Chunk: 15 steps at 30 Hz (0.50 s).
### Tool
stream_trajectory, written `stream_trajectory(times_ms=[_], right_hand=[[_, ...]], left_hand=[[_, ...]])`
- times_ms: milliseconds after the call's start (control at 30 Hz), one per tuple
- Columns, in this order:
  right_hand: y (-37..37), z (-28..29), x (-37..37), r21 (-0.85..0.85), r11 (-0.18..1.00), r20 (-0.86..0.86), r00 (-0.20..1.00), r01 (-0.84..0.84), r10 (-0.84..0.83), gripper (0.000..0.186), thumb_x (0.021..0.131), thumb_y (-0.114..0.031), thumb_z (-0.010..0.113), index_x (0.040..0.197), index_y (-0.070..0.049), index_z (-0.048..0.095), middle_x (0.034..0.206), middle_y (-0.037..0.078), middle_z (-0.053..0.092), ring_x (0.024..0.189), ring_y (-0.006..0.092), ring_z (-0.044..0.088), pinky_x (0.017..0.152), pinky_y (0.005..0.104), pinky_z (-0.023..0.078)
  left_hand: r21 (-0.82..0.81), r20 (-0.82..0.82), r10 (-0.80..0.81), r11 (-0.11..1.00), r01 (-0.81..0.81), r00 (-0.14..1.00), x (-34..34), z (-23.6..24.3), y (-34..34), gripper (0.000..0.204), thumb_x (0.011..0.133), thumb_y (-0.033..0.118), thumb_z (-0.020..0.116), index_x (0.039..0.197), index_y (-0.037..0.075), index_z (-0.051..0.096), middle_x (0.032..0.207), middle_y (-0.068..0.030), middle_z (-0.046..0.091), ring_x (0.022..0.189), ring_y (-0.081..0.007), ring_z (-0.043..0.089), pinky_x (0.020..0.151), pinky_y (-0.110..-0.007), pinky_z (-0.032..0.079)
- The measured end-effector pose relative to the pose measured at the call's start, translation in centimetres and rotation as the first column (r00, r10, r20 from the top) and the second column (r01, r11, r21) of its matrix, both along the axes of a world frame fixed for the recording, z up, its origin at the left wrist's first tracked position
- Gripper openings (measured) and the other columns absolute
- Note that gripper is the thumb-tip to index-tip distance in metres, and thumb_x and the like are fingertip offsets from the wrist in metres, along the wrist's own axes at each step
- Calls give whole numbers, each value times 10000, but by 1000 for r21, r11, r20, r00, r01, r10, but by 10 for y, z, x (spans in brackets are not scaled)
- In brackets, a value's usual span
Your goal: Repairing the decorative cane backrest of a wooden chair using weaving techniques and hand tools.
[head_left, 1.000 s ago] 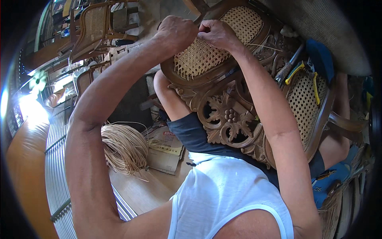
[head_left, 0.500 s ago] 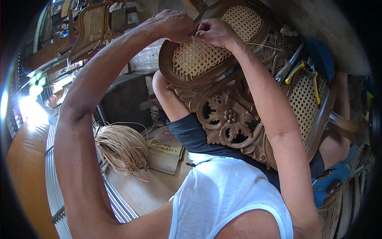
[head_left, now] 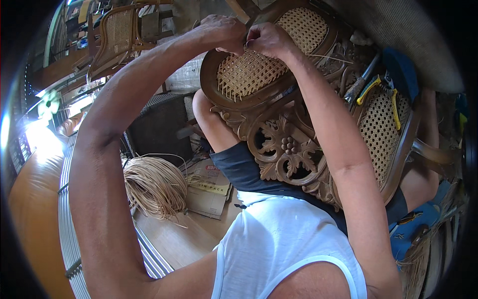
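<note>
At twelve o'clock, by the pale woven-cane panel (head_left: pixel 249 74), your left hand (head_left: pixel 226 34) curls, right hand (head_left: pixel 272 40) pinches; on what, I can't tell. Cane's likely springy, brittle: brace its brown wooden rim (head_left: pixel 207 74).

The upper cane panel (head_left: pixel 251 77) is toned straw-yellow and patterned with a lattice of small holes — its carved frame (head_left: pixel 289 146) is coloured brown, leaf-patterned. The tool handles (head_left: pixel 368 91) are coloured yellow.

Coil (head_left: pixel 154 187) left of chair frame (head_left: pixel 289 146)
</note>
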State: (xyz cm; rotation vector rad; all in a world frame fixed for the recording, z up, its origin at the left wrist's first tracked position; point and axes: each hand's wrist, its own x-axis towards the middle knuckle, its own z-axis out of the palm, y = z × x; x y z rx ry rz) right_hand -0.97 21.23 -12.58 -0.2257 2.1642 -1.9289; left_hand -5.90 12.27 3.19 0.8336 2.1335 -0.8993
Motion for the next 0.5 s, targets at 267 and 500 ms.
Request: stream_trajectory(times_ms=[267,500], right_hand=[[-2,9,0,127,989,44,996,-77,72,211,705,-229,682,907,-194,732,859,26,727,843,215,693,774,361,536],[-1,24,15,175,984,12,1000,-26,25,192,733,-246,698,914,-190,727,854,17,725,825,192,691,769,346,532]], left_hand=[[-44,261,141,990,-135,955,-13,8,-20,182,855,277,680,887,104,727,732,-95,699,750,-265,705,687,-399,540],[2,79,73,997,-73,994,10,11,-26,267,832,350,728,926,100,718,873,-120,706,898,-311,690,766,-437,521]])
